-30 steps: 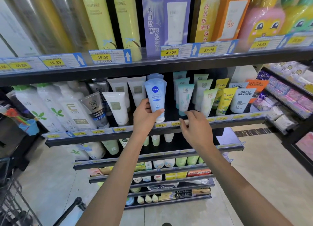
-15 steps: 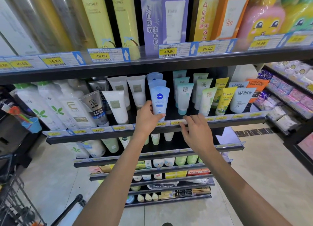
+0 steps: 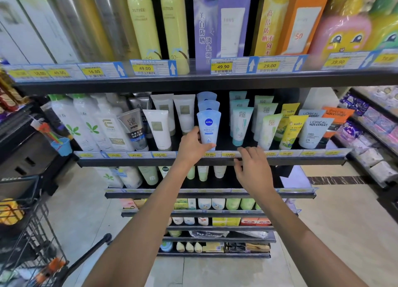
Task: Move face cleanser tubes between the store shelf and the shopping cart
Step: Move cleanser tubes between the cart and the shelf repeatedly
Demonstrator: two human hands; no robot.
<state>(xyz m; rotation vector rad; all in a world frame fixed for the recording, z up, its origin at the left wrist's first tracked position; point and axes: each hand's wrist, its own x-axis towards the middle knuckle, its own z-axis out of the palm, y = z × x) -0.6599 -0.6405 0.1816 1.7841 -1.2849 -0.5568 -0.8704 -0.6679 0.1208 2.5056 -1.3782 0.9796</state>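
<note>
Since a second ago I've lowered the Nivea cleanser tube (image 3: 208,129) onto the shelf (image 3: 280,161), at its front edge. My left hand (image 3: 192,147) still pinches its base; my right hand (image 3: 252,168) hovers open, empty. Letting go carelessly could topple it forward.

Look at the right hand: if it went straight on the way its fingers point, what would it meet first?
Probably the shelf's price rail, just past the right hand; its fingers already overlap it. The teal tube stands behind, though depth is unclear.
</note>
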